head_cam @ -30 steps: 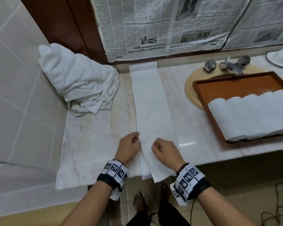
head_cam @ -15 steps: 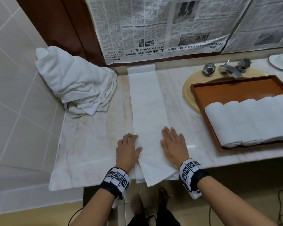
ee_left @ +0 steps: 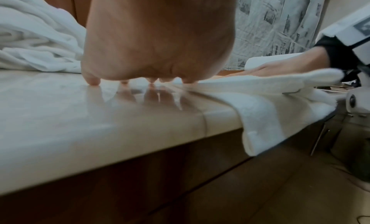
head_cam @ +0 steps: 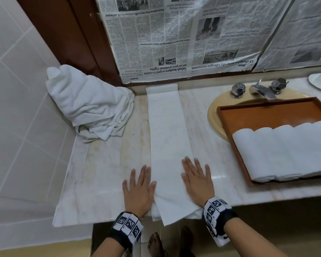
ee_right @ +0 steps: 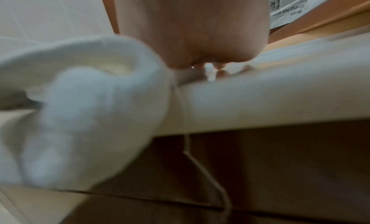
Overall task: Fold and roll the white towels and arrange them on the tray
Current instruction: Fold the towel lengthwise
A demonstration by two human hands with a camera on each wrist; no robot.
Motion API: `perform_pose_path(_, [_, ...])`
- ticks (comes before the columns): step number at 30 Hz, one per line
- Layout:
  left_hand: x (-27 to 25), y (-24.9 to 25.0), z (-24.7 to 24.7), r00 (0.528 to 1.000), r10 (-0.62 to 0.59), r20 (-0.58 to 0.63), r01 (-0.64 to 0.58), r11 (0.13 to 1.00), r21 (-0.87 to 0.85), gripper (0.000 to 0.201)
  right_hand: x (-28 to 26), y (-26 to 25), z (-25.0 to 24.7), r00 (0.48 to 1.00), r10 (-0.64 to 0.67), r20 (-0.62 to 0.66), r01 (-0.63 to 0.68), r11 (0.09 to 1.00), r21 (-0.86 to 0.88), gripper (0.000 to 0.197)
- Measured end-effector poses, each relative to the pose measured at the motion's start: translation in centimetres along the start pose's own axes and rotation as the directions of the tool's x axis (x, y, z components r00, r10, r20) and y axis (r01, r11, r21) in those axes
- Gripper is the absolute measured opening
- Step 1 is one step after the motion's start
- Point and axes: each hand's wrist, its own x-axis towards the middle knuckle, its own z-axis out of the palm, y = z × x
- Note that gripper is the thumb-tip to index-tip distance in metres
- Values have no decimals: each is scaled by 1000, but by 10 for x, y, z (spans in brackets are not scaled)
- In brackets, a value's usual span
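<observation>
The left hand (head_cam: 139, 190) lies flat with straight, spread fingers on the marble surface (head_cam: 100, 173), its thumb side touching the left edge of the folded towel (head_cam: 170, 145); the left wrist view shows its fingertips (ee_left: 92, 81) pressed onto the glossy stone. The right hand (head_cam: 196, 179) is also flat and wide, fingers straight, palm pressing the right edge of the same towel, with the outer fingers reaching onto bare stone. Between the two hands the towel runs as a long narrow strip away from them to the wall, and its near end hangs over the front edge of the surface (ee_left: 258, 132), where the layers splay apart. Beyond and to the left of the left hand, in the corner by the tiles, sits a loose pile of towels (head_cam: 89, 104). To the right of the right hand a wooden tray (head_cam: 267, 112) rests partly over the sink (head_cam: 214, 115), and a row of rolled towels (head_cam: 283, 151) lies side by side, touching, in its near part. Past the tray stands the tap (head_cam: 260, 89). Newspaper (head_cam: 174, 38) covers the wall beyond the strip.
</observation>
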Motion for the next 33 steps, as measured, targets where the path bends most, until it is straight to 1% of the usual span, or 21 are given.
perform_pose_path(1, [0, 3, -2, 1000, -7, -4, 7, 1000, -21, 71, -1, -3, -1, 1000, 7, -20, -7, 1000, 9, 63])
perform_pose_path(3, [1, 14, 0, 999, 24, -30, -25, 999, -41, 63, -4, -15, -1, 998, -46, -50, 47, 999, 7, 59])
perform_pose_path(4, [2, 20, 4, 998, 55, -28, -56, 998, -31, 60, -6, -21, 2, 996, -83, -35, 83, 997, 4, 56])
perform_pose_path(6, [1, 32, 6, 995, 95, 16, -95, 995, 9, 57, -10, -28, 8, 992, -128, 11, 128, 992, 0, 54])
perform_pose_path(8, [-1, 32, 12, 997, 71, 34, -73, 997, 40, 57, -12, -25, 12, 992, -120, 45, 121, 993, -15, 55])
perform_pose_path(10, [0, 28, 16, 998, 69, 0, -69, 994, 82, 59, -9, -19, 8, 994, -97, 55, 98, 995, -22, 56])
perform_pose_path(12, [1, 25, 15, 997, 73, -1, -73, 995, 62, 60, -5, -14, 2, 993, -86, 79, 88, 996, -31, 57])
perform_pose_path(15, [10, 29, 7, 998, 50, 37, -51, 998, 44, 62, 8, -7, -4, 989, -80, 121, 83, 996, -23, 57])
perform_pose_path(18, [27, 35, 0, 1000, 3, 28, -3, 1000, 20, 64, 25, -7, -13, 989, -80, 122, 85, 996, -34, 61])
perform_pose_path(19, [34, 39, -3, 999, -10, 36, 9, 1000, 17, 64, 32, -7, -16, 989, -103, 111, 107, 994, -37, 66])
perform_pose_path(20, [40, 41, -5, 999, -18, 45, 17, 1000, 14, 64, 39, -7, -21, 986, -110, 128, 113, 993, -20, 71])
perform_pose_path(24, [72, 49, -15, 998, -27, 51, 26, 999, 32, 63, 75, -2, -33, 984, -101, 149, 106, 994, -25, 85])
perform_pose_path(26, [87, 51, -20, 998, -36, 51, 34, 999, 37, 64, 92, 1, -36, 983, -87, 161, 93, 995, -31, 86])
perform_pose_path(27, [93, 52, -22, 997, -45, 55, 43, 999, 29, 64, 97, 3, -36, 984, -78, 161, 85, 996, -39, 83])
perform_pose_path(29, [102, 54, -24, 997, -63, 55, 61, 998, 32, 65, 98, 5, -36, 987, -79, 142, 85, 996, -38, 76])
perform_pose_path(30, [104, 57, -24, 997, -66, 46, 64, 997, 35, 65, 95, 5, -36, 987, -85, 134, 90, 996, -29, 77])
perform_pose_path(32, [103, 63, -26, 999, -35, 11, 35, 999, 14, 65, 82, 5, -33, 984, -108, 140, 112, 994, -22, 81])
perform_pose_path(33, [101, 66, -27, 1000, 3, -9, -3, 1000, -1, 62, 74, 5, -30, 984, -122, 134, 125, 992, -18, 81])
